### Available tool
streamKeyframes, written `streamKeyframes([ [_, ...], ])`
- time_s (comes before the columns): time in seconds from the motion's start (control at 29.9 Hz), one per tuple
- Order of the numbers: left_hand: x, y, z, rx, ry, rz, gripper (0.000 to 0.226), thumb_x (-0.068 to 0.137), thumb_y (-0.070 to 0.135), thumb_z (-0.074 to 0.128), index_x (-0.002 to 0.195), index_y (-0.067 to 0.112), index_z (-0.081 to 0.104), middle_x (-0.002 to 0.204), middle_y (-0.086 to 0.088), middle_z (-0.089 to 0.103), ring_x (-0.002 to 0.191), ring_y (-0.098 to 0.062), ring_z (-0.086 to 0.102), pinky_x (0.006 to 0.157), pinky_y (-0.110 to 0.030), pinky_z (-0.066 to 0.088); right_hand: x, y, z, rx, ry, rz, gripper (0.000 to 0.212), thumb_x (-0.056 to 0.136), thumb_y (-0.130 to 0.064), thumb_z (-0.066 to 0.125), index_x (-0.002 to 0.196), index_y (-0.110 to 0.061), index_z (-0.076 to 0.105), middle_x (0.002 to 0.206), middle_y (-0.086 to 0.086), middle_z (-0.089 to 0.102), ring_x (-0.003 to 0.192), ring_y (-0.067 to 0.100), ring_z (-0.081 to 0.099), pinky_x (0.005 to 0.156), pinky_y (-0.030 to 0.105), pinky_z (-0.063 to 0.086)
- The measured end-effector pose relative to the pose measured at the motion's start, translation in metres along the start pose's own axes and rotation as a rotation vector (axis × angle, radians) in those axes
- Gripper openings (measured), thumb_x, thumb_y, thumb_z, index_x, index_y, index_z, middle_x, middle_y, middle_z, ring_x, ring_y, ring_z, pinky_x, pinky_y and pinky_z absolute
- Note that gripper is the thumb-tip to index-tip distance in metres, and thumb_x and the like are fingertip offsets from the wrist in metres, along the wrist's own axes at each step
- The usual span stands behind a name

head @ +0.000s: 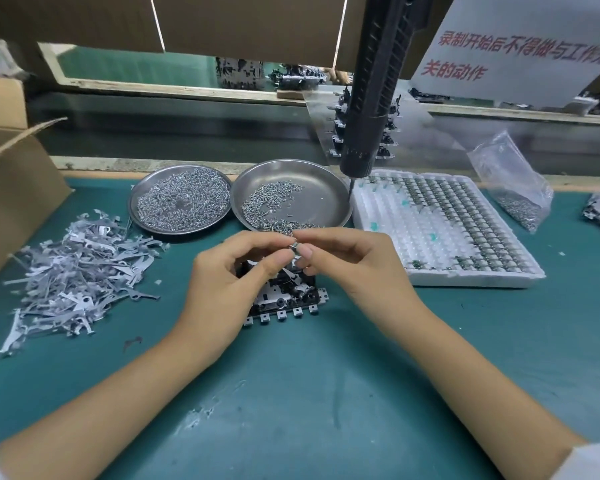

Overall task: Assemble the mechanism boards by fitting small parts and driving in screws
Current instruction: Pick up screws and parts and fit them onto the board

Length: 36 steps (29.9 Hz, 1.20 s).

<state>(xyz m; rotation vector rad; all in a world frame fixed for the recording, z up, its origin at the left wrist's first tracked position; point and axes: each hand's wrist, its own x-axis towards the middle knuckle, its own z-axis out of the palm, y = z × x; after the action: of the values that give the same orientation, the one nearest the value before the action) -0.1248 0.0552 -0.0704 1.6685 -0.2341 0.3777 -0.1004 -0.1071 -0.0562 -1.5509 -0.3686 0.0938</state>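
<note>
Above mechanism board [284, 296], hands [257, 268] pinching small part [294, 244]

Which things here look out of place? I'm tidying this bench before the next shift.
A single dark bracket lies alone on the green mat, apart from the heap of metal strips. Pale scuffs mark the mat nearer the person. Nothing else stands out.

A black-and-silver mechanism board [284, 299] lies flat on the green mat [291, 393], a tiny metal part [294, 244] pinched above it.

Factory assembly bench: screw dishes [291, 188], hanging electric screwdriver [371, 98], parts tray [465, 271].
</note>
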Motion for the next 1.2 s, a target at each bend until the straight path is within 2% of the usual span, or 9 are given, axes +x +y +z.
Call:
streamKeyframes([
  [0.07,0.0,0.0,0.0,0.046,0.006,0.044,0.012,0.077,0.024,0.067,0.089,0.026,0.071,0.088,0.003,0.069,0.086,-0.011,0.063,0.08,-0.031,0.05,-0.001,0.0,0.0,-0.045,-0.012,-0.036,0.018,0.083,-0.008,0.07,0.099,-0.017,0.073,0.092,-0.002,0.075,0.085,0.011,0.07,0.075,0.021,0.054],
  [0.23,0.001,0.0,-0.001,0.129,0.037,0.102,0.017,0.075,0.028,0.069,0.092,0.031,0.068,0.088,0.007,0.064,0.085,-0.006,0.06,0.08,-0.021,0.048,-0.001,0.0,0.001,-0.122,-0.023,-0.094,0.02,0.084,-0.01,0.07,0.099,-0.021,0.074,0.095,-0.001,0.075,0.093,0.019,0.07,0.087,0.034,0.055],
  [0.47,0.004,0.003,-0.009,0.243,-0.009,0.163,0.025,0.074,0.027,0.069,0.097,0.033,0.062,0.087,0.008,0.061,0.084,0.001,0.056,0.08,-0.009,0.039,-0.002,0.003,0.004,-0.198,0.004,-0.17,0.02,0.082,-0.005,0.072,0.095,-0.019,0.075,0.084,0.003,0.073,0.081,0.033,0.064,0.074,0.046,0.052],
  [0.57,0.005,0.002,-0.015,0.297,-0.08,0.176,0.027,0.075,0.029,0.069,0.1,0.034,0.062,0.089,0.009,0.062,0.086,0.003,0.056,0.081,-0.007,0.038,-0.003,0.005,0.006,-0.278,0.01,-0.212,0.023,0.081,-0.004,0.072,0.093,-0.023,0.074,0.078,-0.007,0.071,0.073,0.027,0.059,0.069,0.043,0.051],
  [0.63,0.004,0.002,-0.022,0.312,-0.108,0.176,0.027,0.076,0.028,0.069,0.101,0.034,0.062,0.091,0.008,0.064,0.086,0.001,0.057,0.082,-0.009,0.039,-0.004,0.008,0.007,-0.346,0.008,-0.245,0.021,0.08,-0.005,0.073,0.093,-0.021,0.076,0.079,-0.01,0.07,0.076,0.02,0.058,0.072,0.037,0.051],
  [0.7,0.002,-0.001,-0.031,0.303,-0.085,0.166,0.022,0.079,0.028,0.066,0.1,0.035,0.063,0.092,0.01,0.066,0.087,0.001,0.059,0.082,-0.009,0.04,-0.005,0.012,0.008,-0.454,-0.018,-0.296,0.017,0.079,-0.005,0.074,0.092,-0.017,0.077,0.085,-0.008,0.073,0.083,0.019,0.059,0.078,0.032,0.048],
  [0.8,-0.002,-0.007,-0.041,0.262,0.017,0.103,0.013,0.085,0.03,0.06,0.095,0.036,0.065,0.089,0.018,0.067,0.087,0.002,0.059,0.082,-0.012,0.042,-0.006,0.017,0.012,-0.638,-0.065,-0.422,0.014,0.077,-0.006,0.076,0.089,-0.013,0.078,0.089,-0.003,0.074,0.08,0.022,0.057,0.076,0.028,0.047],
  [0.97,-0.001,-0.009,-0.042,0.218,0.08,0.04,0.013,0.091,0.03,0.055,0.094,0.032,0.067,0.086,0.009,0.068,0.083,-0.002,0.061,0.083,-0.025,0.049,-0.006,0.026,0.014,-0.794,-0.126,-0.616,0.011,0.076,-0.01,0.074,0.087,-0.011,0.078,0.088,0.0,0.074,0.072,0.026,0.054,0.07,0.04,0.05],
  [1.2,-0.003,-0.008,-0.041,0.257,0.068,0.014,0.013,0.09,0.03,0.056,0.093,0.027,0.068,0.081,0.019,0.067,0.081,0.004,0.06,0.079,-0.017,0.046,-0.005,0.03,0.016,-0.894,-0.133,-0.714,0.009,0.076,-0.013,0.075,0.084,-0.013,0.078,0.088,-0.003,0.073,0.071,0.028,0.056,0.071,0.043,0.048],
])
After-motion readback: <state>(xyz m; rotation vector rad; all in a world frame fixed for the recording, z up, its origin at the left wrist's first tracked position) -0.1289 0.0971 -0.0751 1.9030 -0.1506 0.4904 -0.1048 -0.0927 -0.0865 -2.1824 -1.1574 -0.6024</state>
